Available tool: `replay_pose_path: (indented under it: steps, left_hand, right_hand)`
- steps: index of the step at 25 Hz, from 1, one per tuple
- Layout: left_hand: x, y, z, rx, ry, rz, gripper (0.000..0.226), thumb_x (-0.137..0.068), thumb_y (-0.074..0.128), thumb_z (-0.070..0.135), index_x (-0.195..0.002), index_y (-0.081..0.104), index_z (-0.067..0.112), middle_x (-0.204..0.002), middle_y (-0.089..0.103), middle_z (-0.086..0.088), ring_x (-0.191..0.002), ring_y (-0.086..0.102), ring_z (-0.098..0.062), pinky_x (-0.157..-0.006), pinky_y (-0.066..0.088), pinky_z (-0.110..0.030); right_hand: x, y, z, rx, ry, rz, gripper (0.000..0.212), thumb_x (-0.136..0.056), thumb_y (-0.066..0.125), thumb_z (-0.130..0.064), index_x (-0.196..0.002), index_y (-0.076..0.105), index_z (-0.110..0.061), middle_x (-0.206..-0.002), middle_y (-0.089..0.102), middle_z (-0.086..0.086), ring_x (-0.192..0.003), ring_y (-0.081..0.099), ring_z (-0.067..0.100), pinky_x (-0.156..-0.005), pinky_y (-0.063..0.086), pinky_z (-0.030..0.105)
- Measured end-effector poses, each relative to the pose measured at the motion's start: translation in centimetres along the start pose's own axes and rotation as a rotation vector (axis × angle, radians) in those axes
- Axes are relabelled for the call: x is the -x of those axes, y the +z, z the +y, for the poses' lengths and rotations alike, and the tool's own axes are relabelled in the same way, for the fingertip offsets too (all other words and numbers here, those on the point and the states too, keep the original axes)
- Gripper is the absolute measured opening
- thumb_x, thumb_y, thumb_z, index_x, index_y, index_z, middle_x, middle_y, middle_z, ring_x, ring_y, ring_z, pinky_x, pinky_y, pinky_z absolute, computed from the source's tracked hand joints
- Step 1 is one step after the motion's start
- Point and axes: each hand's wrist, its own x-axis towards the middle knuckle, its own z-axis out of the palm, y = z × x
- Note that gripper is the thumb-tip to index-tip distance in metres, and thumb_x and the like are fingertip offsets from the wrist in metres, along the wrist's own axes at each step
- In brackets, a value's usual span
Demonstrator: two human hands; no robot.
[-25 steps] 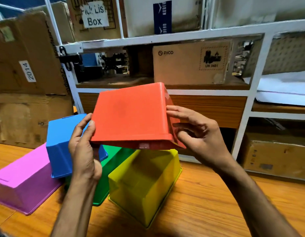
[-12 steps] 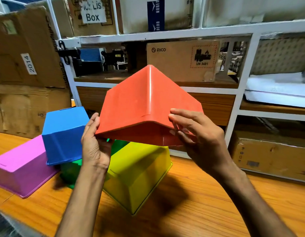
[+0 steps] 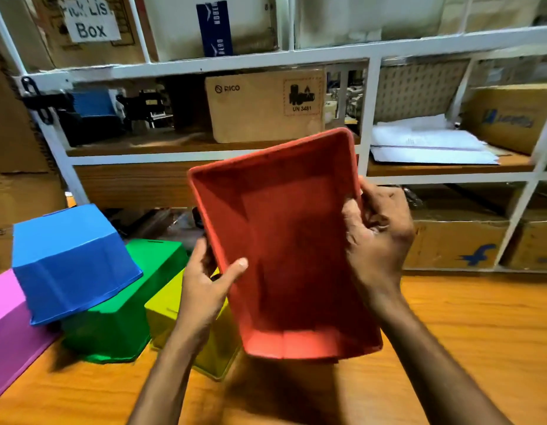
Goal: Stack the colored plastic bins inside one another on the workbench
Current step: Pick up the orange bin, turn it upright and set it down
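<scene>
I hold a red bin (image 3: 284, 240) in the air above the wooden workbench (image 3: 465, 332), its open side turned towards me. My left hand (image 3: 209, 286) grips its left rim with the thumb inside. My right hand (image 3: 376, 234) grips the right rim. To the left, upside down on the bench, lie a blue bin (image 3: 73, 265), a green bin (image 3: 122, 320), a yellow bin (image 3: 171, 308) partly hidden behind my left arm, and a pink bin (image 3: 8, 332) at the frame's edge. The blue bin rests tilted on the green and pink ones.
A white shelf rack (image 3: 367, 118) stands behind the bench with cardboard boxes (image 3: 266, 108), papers (image 3: 428, 145) and dark equipment. More cardboard boxes (image 3: 453, 243) sit under the rack at the right. Bare wood shows on the bench's right half.
I have turned the red bin over: its underside faced me before, now its open inside does. It has also shifted to the right, and my grips have moved to its rims.
</scene>
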Motion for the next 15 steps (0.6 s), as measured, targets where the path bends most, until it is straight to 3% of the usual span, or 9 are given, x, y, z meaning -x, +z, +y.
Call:
replay_pose_path:
  steps: [3, 6, 9, 11, 13, 15]
  left_hand:
    - [2.6, 0.1, -1.6, -0.279, 0.137, 0.010, 0.058, -0.086, 0.072, 0.011, -0.141, 0.057, 0.025, -0.123, 0.061, 0.006, -0.114, 0.058, -0.001, -0.092, 0.044, -0.008]
    - [3.6, 0.3, -1.5, -0.356, 0.266, 0.029, 0.062, -0.086, 0.064, 0.000, -0.134, 0.056, 0.038, -0.108, 0.059, 0.001, -0.097, 0.053, 0.005, -0.087, 0.047, -0.018]
    - [4.5, 0.3, -1.0, -0.275, 0.203, 0.028, 0.062, -0.085, 0.065, -0.007, -0.131, 0.060, 0.035, -0.104, 0.060, 0.004, -0.090, 0.057, 0.005, -0.078, 0.047, -0.013]
    - [4.8, 0.5, -1.0, -0.190, 0.143, 0.021, 0.056, -0.084, 0.066, -0.004, -0.130, 0.064, 0.027, -0.105, 0.064, 0.002, -0.083, 0.059, 0.004, -0.073, 0.047, -0.011]
    - [5.1, 0.7, -1.2, -0.122, 0.046, -0.011, 0.054, -0.083, 0.069, -0.008, -0.127, 0.066, 0.023, -0.096, 0.064, 0.001, -0.065, 0.053, 0.003, -0.063, 0.044, -0.014]
    - [5.4, 0.9, -1.7, -0.072, -0.054, -0.061, 0.050, -0.084, 0.071, -0.009, -0.127, 0.067, 0.017, -0.095, 0.064, -0.002, -0.061, 0.052, 0.003, -0.062, 0.045, -0.019]
  right_hand:
    - [1.4, -1.3, 0.4, -0.020, 0.231, 0.033, 0.030, -0.094, 0.069, -0.010, -0.123, 0.074, -0.014, -0.100, 0.066, 0.007, -0.081, 0.055, -0.006, -0.078, 0.043, 0.010]
    - [3.1, -3.1, 0.9, -0.010, 0.392, -0.028, 0.036, -0.090, 0.072, -0.009, -0.124, 0.072, -0.019, -0.108, 0.070, 0.003, -0.087, 0.063, 0.004, -0.077, 0.049, 0.018]
    - [6.6, -6.3, 1.2, 0.031, 0.508, -0.239, 0.069, -0.085, 0.075, -0.008, -0.144, 0.057, -0.039, -0.131, 0.062, -0.003, -0.107, 0.064, 0.016, -0.088, 0.053, 0.025]
    - [9.7, -8.9, 0.8, 0.048, 0.584, -0.376, 0.075, -0.087, 0.073, -0.006, -0.143, 0.052, -0.049, -0.135, 0.062, -0.005, -0.113, 0.063, 0.021, -0.087, 0.056, 0.032]
    - [12.3, -11.4, -0.3, -0.001, 0.689, -0.397, 0.070, -0.088, 0.070, 0.004, -0.137, 0.059, -0.045, -0.131, 0.067, -0.004, -0.116, 0.064, 0.028, -0.084, 0.058, 0.036]
    - [13.8, -13.4, -1.7, -0.096, 0.805, -0.372, 0.067, -0.086, 0.068, 0.009, -0.136, 0.063, -0.035, -0.133, 0.068, 0.004, -0.116, 0.065, 0.030, -0.086, 0.055, 0.043]
